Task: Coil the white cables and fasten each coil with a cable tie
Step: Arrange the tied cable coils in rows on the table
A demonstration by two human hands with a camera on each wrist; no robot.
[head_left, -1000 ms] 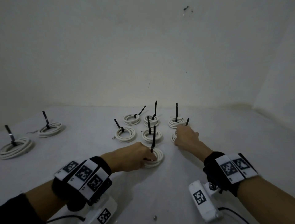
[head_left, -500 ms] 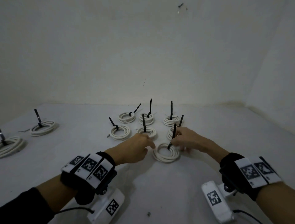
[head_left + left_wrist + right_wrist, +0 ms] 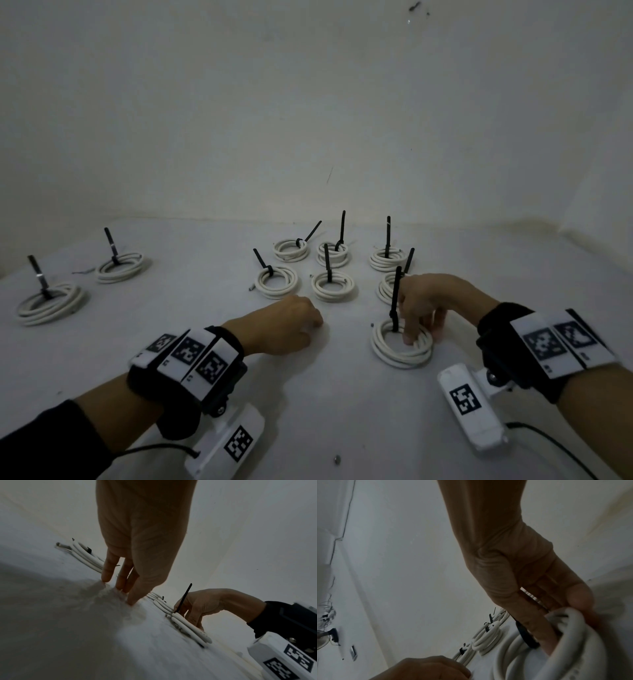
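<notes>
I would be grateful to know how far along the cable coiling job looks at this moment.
Nine white coils lie on the table, each with a black tie standing up, so these look fastened. In hand: the right hand holds the nearest coil by its tie, apparently placing it. The left hand rests fingertips on the table, holding nothing. No loose cable shows, so little seems left.

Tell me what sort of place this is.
Probably a bare makeshift work area in a plain room, not a proper workshop: a white work surface against a blank pale wall, with only tied white cable coils laid out on it.
</notes>
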